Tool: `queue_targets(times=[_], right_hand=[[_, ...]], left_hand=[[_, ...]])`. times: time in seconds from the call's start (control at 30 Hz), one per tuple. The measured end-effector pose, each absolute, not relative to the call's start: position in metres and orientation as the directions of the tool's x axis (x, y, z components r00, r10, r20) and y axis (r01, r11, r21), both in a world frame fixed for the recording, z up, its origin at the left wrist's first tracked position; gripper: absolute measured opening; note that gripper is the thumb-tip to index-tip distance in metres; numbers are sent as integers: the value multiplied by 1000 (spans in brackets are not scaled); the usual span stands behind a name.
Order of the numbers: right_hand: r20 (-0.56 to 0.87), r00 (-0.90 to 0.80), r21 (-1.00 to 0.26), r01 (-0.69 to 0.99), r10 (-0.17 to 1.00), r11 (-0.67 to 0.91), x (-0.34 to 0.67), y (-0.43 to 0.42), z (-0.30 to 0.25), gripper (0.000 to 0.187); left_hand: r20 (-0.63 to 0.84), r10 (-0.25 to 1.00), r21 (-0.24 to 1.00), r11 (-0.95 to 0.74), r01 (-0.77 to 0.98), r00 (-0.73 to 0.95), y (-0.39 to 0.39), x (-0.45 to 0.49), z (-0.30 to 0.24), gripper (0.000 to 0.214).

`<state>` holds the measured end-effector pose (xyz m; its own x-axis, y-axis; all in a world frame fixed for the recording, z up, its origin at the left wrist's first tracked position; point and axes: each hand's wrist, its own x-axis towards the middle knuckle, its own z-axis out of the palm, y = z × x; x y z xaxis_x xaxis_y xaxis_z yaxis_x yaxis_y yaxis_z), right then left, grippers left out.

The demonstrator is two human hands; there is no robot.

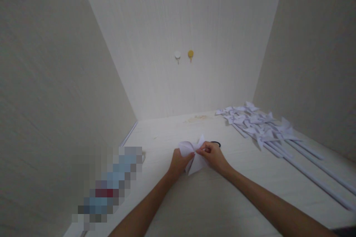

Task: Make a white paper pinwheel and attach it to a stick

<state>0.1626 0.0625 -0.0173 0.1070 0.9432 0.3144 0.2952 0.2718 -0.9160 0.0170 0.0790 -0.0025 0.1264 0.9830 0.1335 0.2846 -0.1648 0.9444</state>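
Observation:
A white paper pinwheel (198,165) with curled, pointed blades is held just above the pale tabletop. My left hand (177,163) grips it from the left, its thumb pressing near the middle where the folds meet. From the right, my right hand (213,156) pinches at that same middle with thumb and fingers together. Whether a small part sits between those fingertips is too small to tell. Behind my right hand, a black loop (216,143) shows in part; the rest of it is hidden.
Several finished-looking paper pinwheels (261,133) on white rolled sticks (314,183) lie heaped at the right. A blurred-out blue and red item (111,185) lies at the left. Walls rise on three sides; the back one bears a white hook (177,55) and a yellow hook (190,54).

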Motion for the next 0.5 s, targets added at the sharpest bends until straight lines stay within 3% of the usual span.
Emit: queue_targets(times=[0.5], right_hand=[[408, 192, -842, 457, 893, 286, 158, 56, -14, 15]], left_hand=[[127, 991, 932, -137, 335, 53, 76, 21, 1, 17]])
